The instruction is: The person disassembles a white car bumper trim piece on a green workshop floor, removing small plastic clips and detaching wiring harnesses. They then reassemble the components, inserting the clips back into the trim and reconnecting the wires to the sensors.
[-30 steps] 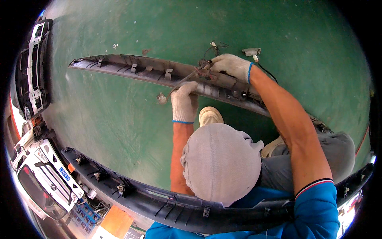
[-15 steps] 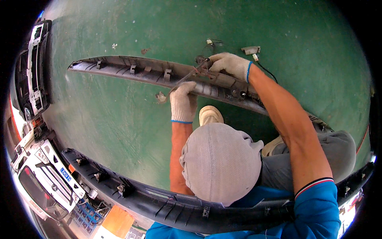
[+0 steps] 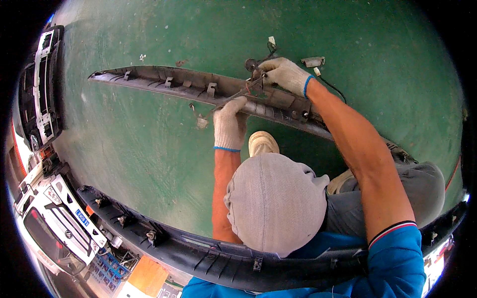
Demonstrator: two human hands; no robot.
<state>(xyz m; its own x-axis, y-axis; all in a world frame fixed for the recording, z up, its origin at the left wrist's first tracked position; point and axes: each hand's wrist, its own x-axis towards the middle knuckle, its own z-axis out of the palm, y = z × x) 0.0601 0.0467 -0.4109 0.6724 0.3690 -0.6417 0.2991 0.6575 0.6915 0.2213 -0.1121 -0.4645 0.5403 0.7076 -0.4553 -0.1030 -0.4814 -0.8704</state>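
A long dark plastic trim panel with metal clips lies on the green floor, its hollow inside showing. My left hand, in a knitted white glove with a blue cuff, is closed around a dark wiring harness at the panel's near edge. One harness end hangs out left of that hand. My right hand, gloved alike, pinches the harness above the panel's far edge. By its fingertips are a round dark part and a raised white connector. The exact finger contact is partly hidden.
Beyond my right hand lies a small grey lamp-like part with a cable. A second long black trim panel stretches across near my body. To the left are a bumper-like front part and a white vehicle.
My right hand has shifted slightly left, bringing the round part and white connector up into view. A harness end now shows left of my left hand. The panel has moved slightly.
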